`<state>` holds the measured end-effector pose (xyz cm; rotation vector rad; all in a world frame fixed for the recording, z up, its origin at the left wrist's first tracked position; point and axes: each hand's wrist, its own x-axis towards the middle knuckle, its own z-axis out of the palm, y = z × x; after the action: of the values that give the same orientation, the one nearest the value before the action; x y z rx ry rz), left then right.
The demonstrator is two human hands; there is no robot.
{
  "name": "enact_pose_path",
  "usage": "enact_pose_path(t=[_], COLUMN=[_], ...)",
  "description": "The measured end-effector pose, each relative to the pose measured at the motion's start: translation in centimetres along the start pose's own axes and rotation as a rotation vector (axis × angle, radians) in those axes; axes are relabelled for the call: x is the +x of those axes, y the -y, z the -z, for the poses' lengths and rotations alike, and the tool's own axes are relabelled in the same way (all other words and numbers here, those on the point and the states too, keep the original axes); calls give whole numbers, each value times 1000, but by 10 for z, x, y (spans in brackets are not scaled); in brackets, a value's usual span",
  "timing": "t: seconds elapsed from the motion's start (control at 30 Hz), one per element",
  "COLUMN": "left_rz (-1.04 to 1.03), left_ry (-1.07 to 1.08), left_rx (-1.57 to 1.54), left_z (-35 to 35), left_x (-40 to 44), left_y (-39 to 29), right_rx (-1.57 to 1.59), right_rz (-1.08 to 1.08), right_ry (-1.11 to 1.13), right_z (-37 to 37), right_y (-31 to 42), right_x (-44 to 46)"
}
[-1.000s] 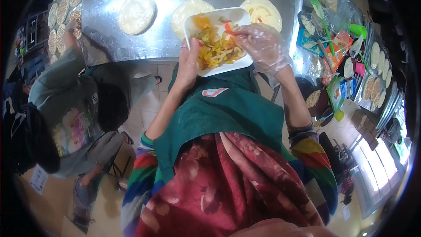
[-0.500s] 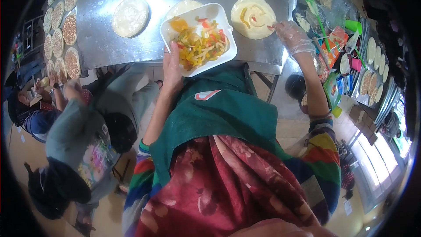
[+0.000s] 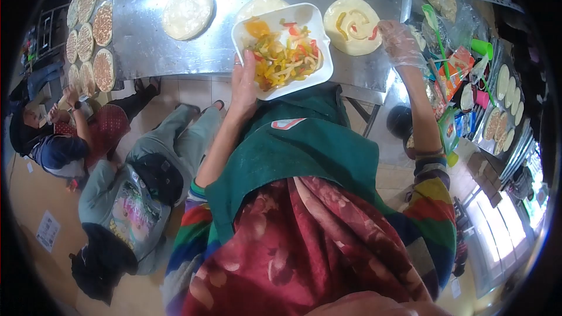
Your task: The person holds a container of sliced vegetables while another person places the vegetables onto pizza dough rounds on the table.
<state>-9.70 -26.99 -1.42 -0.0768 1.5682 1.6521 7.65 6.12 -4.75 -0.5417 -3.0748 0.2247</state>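
My left hand [image 3: 244, 85] grips the near left side of a white foam tray [image 3: 325, 73]. Inside the tray lies a mix of yellow, red, green and pale strips [image 3: 281, 61] that look like cut peppers. My right hand [image 3: 403, 45], in a clear plastic glove, is at the right edge of a round flat dough [image 3: 351, 44], its fingers pinched together. A red pepper strip [image 3: 373, 34] is at those fingertips, against the dough's surface. Yellow and pale strips form a curve on the same dough. The tray partly hides another dough round [image 3: 260, 7] behind it.
More pale dough rounds [image 3: 188, 13] sit on the metal table [image 3: 137, 52]. Browned flatbreads [image 3: 103, 70] are lined up at the left. Utensils, packets and a green cup [image 3: 482, 48] crowd the right side. Two people sit on the floor at the left.
The view has shifted, so table and tray appear farther right. My right hand remains at the dough's edge, where the red strip now shows more fully. My left hand still holds the tray.
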Motion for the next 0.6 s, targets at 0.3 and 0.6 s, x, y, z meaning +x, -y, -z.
enact_pose_path(t=[0.3, 0.6], left_rz=[-37, -123], left_ry=[70, 77], left_rx=[113, 180], left_z=[-2, -35], left_x=[7, -4], left_y=[4, -13], right_rx=[414, 313], right_rz=[-63, 90], right_ry=[-1, 184], right_z=[79, 56], right_y=[113, 153], right_x=[7, 1])
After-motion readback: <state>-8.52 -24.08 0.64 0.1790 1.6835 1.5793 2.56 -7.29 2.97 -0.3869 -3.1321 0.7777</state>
